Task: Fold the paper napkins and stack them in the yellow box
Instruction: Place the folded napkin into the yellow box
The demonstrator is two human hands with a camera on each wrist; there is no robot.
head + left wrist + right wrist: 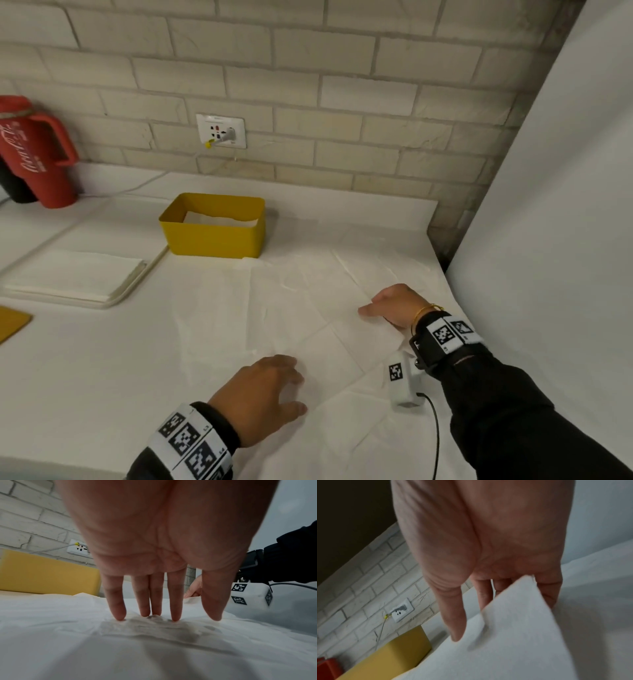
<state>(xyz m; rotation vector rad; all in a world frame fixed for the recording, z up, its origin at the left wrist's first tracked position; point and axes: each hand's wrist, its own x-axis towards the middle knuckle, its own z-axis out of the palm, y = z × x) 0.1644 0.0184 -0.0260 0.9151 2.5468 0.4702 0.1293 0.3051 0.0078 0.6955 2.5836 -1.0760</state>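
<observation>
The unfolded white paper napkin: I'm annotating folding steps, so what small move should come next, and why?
Probably fold over the edge the right hand pinches, across toward the left hand, whose straight fingers press the unfolded white paper napkin flat on the counter. It lies fully spread.

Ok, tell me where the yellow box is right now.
In the head view the yellow box sits on the white counter left of centre, below the wall socket and right of the red tumbler.

White counter (85, 359): napkin (291, 308), yellow box (212, 236), tray (113, 298)
</observation>
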